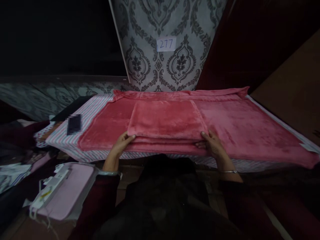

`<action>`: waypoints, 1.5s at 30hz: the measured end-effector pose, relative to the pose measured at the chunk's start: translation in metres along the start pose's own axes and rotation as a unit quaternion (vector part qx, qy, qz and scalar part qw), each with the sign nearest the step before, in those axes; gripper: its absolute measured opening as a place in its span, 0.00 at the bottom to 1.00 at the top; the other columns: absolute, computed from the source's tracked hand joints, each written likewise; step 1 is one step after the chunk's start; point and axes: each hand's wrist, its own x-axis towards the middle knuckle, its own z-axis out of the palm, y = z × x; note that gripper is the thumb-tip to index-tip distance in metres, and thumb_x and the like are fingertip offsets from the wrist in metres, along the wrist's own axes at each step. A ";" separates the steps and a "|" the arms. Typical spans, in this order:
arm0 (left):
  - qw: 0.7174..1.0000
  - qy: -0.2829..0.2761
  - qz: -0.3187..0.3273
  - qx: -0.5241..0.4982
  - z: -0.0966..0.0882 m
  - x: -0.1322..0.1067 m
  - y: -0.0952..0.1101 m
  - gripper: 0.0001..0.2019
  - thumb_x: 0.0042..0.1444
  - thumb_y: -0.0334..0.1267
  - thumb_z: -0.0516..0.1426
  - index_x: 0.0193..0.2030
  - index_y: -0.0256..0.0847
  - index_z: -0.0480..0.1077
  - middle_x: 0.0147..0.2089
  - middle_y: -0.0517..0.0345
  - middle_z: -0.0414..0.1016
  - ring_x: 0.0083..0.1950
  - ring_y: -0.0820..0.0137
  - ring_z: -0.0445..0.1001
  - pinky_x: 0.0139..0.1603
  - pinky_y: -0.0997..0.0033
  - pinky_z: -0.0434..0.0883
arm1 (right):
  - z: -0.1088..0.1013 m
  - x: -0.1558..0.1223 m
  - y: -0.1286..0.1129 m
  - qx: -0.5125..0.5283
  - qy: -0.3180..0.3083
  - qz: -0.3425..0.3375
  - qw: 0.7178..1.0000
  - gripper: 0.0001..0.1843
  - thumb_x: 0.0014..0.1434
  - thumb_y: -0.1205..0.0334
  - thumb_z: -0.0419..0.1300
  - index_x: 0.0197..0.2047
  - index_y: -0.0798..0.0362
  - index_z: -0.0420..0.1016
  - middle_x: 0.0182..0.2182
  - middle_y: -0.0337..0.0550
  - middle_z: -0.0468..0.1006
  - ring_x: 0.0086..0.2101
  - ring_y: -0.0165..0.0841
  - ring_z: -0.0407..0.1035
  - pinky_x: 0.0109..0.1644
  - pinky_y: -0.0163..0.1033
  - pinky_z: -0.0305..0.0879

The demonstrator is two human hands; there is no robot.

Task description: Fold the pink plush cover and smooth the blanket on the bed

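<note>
A folded pink fleece blanket [166,119] lies on top of a larger pink blanket [245,130] spread over a striped sheet [95,106] on a bed. My left hand [123,142] grips the folded blanket's near left corner, thumb on top and fingers tucked under. My right hand [212,143] grips its near right corner in the same way. Both wrists wear thin bangles.
A paper label reading 277 [166,44] hangs on the patterned wall behind. A pink pad with a white power strip [53,186] lies on the floor at lower left. A dark blurred object [74,124] sits on the bed's left edge. Clutter fills the far left.
</note>
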 end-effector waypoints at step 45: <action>0.742 -0.056 0.252 0.619 0.160 0.174 0.021 0.33 0.72 0.48 0.45 0.78 0.33 0.57 0.78 0.37 0.58 0.80 0.51 0.53 0.79 0.43 0.46 | 0.171 0.153 -0.033 -0.609 0.005 -0.317 0.727 0.30 0.74 0.55 0.45 0.73 0.49 0.66 0.71 0.51 0.67 0.69 0.50 0.57 0.74 0.64 0.43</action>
